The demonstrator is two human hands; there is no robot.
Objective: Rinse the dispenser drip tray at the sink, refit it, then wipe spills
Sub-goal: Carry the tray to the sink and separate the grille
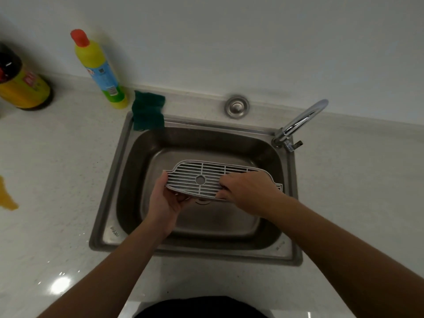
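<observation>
I hold a grey slotted drip tray (202,174) level over the basin of a steel sink (128,143). My left hand (166,201) grips its left end from below. My right hand (249,191) lies on top of its right half, fingers curled over the near edge and covering that end. The chrome tap (298,121) stands at the sink's back right corner, its spout pointing away from the basin, with no water visible. A dark green cloth (148,111) hangs over the sink's back left corner.
A yellow detergent bottle with a red cap (98,67) stands behind the sink on the left. A dark bottle with a yellow label (21,86) is at the far left. An orange-yellow spill (6,196) marks the pale counter's left edge. A round steel plug (236,106) sits behind the sink.
</observation>
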